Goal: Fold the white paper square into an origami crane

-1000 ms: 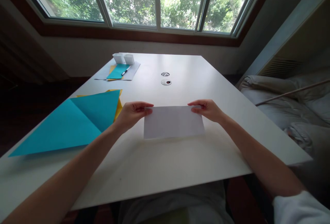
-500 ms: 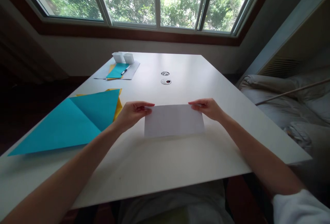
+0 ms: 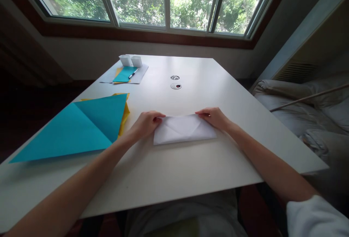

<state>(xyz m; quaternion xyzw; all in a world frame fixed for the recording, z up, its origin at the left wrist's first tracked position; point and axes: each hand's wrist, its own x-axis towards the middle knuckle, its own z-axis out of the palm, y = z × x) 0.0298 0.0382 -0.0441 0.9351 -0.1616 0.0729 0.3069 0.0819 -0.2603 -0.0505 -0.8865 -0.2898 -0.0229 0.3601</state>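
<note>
1. Folded white paper (image 3: pixel 185 130) on bench (image 3: pixel 191 171), right of creased blue sheet (image 3: pixel 72 131).
2. Your left hand (image 3: pixel 148 122) and right hand (image 3: pixel 216 117) pinch its far corners.
3. Step: positioning, apparently; next likely needs an even grip.

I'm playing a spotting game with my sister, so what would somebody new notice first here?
Probably the big blue sheet on the left of the white table, with yellow paper peeking out behind it. Next, the left hand and right hand pinch the far corners of a creased white paper near the table's middle. Beyond the table, leafy green trees fill the wide window.
</note>
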